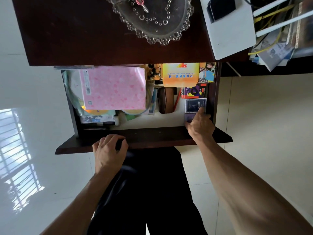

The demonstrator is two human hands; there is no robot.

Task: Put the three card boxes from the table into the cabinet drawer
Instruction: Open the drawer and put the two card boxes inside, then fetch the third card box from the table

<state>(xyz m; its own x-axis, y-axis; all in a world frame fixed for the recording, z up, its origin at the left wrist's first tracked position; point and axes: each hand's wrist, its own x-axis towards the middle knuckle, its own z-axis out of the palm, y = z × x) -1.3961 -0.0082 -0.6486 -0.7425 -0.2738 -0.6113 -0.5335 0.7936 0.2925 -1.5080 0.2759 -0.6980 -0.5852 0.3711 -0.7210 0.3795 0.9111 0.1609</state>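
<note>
I see three card boxes lined up along the right side of the open drawer point(144, 134): a colourful box point(194, 91) farthest in, long axis across the drawer; a dark blue box point(195, 105) just nearer, lying flat; a purple box point(188, 118) nearest the front, half hidden; my right hand point(200, 123) rests on it with fingers spread, one fingertip touching the blue box; it seems to press rather than clasp, though I cannot be sure; my left hand point(109, 148) curls loosely over the drawer front; a pink folder point(115, 88) fills the left side.
</note>
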